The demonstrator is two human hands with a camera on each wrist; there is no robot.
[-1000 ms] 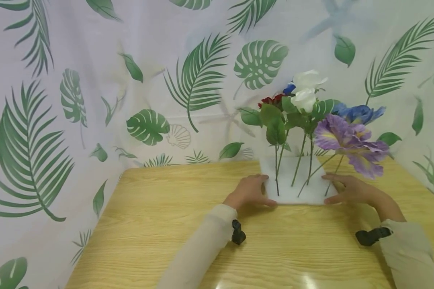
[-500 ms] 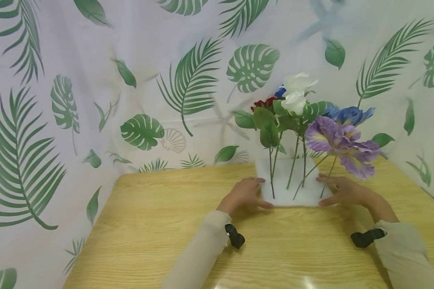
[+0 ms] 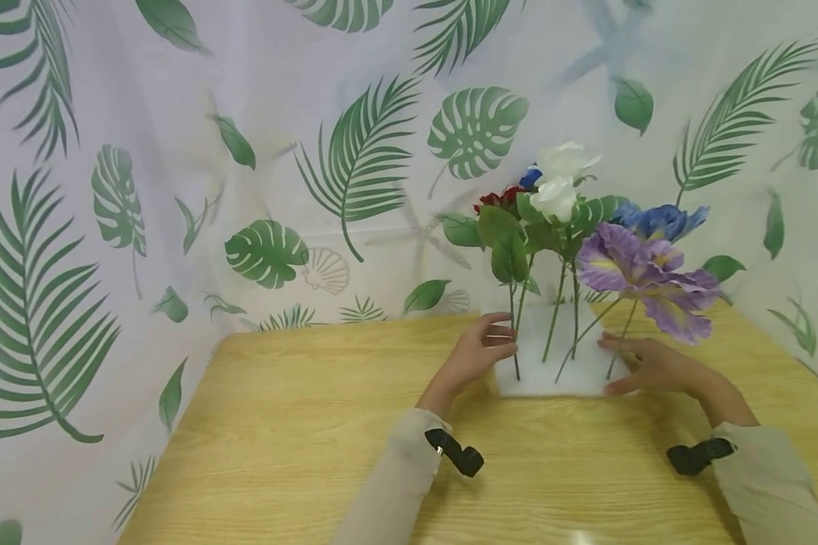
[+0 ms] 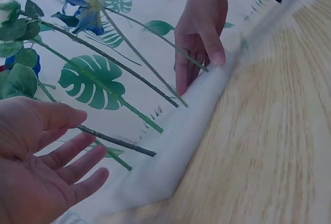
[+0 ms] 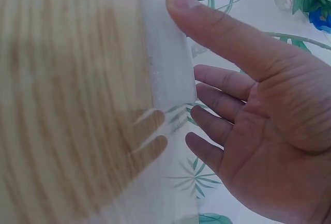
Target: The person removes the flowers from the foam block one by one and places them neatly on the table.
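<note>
Artificial flowers stand in a white foam slab [image 3: 552, 382] on the wooden table: white roses [image 3: 559, 178], a red flower [image 3: 501, 200], a blue iris [image 3: 661, 221] and a purple iris [image 3: 647, 280]. With its thumb and forefinger on either side, my left hand [image 3: 477, 352] pinches the front left flower stem [image 4: 119, 142]; the other fingers are spread loosely. My right hand [image 3: 664, 367] is at the slab's right edge. In the right wrist view its thumb [image 5: 222, 30] lies along the foam while the long fingers extend beside it. Leaves partly hide the red flower.
The wood-grain table [image 3: 313, 424] extends left and forward of the slab. A white curtain printed with green leaves [image 3: 368, 151] hangs close behind the flowers and along the sides. Each wrist carries a black camera mount [image 3: 457, 452].
My left hand has left the slab's left edge and risen to the front left stem. The right hand stays at the right edge. The head view has shifted slightly.
</note>
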